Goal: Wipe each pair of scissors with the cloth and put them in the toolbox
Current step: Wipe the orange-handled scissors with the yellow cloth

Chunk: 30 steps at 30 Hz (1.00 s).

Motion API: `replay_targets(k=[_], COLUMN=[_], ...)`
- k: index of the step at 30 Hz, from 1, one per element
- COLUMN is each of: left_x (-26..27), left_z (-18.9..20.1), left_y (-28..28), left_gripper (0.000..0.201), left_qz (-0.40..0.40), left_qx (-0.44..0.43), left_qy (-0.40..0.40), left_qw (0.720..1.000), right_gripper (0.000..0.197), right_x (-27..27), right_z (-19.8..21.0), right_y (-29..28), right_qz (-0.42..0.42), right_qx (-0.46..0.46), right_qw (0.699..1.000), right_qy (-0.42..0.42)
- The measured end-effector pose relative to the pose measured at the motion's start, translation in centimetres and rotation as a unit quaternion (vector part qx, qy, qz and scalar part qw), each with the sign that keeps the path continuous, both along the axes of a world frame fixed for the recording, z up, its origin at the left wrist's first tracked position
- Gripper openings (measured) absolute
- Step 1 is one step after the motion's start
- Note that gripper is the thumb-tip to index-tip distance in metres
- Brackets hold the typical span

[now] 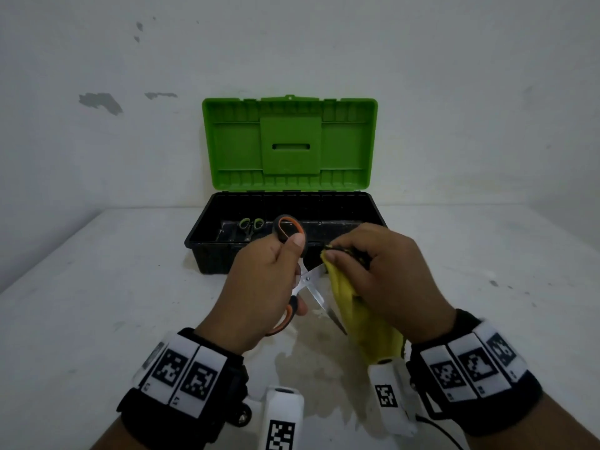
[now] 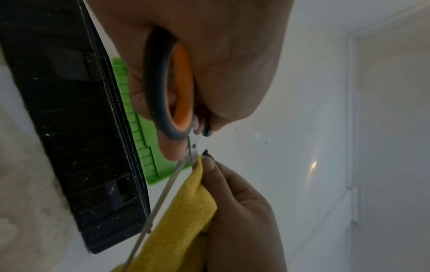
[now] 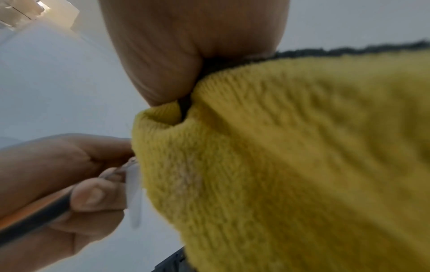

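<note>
At frame centre the left hand (image 1: 259,287) grips the orange-handled scissors (image 1: 306,282), blades spread; the right hand (image 1: 380,271) pinches the yellow cloth (image 1: 354,313) around one blade. The bare blade could nick fingers. The toolbox (image 1: 207,251) sits open behind.

Far blade of the orange scissors (image 1: 306,282) is wrapped in the yellow cloth (image 1: 349,306), so its tip and edge don't show. The right hand (image 1: 383,274) covers the cloth's top fold; right thumb hidden under it. The left hand (image 1: 259,287) covers most of 1 handle loop. Green scissors (image 1: 251,226) inside the toolbox (image 1: 207,251) are too small to tell blade detail. Right wrist view: cloth fills the frame and is cut off at the right and bottom edges; blade beside it blurred.
</note>
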<state>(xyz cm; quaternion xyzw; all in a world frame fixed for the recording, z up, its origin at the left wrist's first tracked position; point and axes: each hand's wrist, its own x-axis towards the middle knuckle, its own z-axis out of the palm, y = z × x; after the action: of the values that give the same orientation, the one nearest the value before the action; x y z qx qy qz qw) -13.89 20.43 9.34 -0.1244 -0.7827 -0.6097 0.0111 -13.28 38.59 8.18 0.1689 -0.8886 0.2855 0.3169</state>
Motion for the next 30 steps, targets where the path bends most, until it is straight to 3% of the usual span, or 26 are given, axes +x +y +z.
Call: replay_targets(k=[3,7,20,26,30], left_x=[0.2,0.2,0.9,0.4,0.0], left_z=[-0.2,-0.1,-0.6,-0.4,-0.8], left_y=[0.1,0.5,-0.1,-1.0,-0.9], left_gripper=[0.047,0.045,0.044,0.045,0.043], left_qz=[0.009,0.008,-0.005,0.032,0.053], left_qx=[0.002,-0.007,0.028,0.066,0.104], left_qy=[0.019,0.052,0.006,-0.058,-0.120], left_qw=[1.000,0.999,1.000,0.996,0.986], right_gripper=[0.007,0.006,0.004,0.007,0.004], right_x=[0.2,1.0,-0.4,-0.8,-0.2], right_z=[0.1,0.2,-0.7,-0.8,-0.4], right_y=[-0.1,-2.2,2.1,4.5,3.2], right_qz=[-0.026,0.019,-0.038,-0.118,-0.118], right_qx=[0.001,0.014,0.022,-0.020,-0.095], right_qw=[1.000,1.000,0.999,0.993,0.988], right_qy=[-0.005,0.009,-0.006,0.010,0.035])
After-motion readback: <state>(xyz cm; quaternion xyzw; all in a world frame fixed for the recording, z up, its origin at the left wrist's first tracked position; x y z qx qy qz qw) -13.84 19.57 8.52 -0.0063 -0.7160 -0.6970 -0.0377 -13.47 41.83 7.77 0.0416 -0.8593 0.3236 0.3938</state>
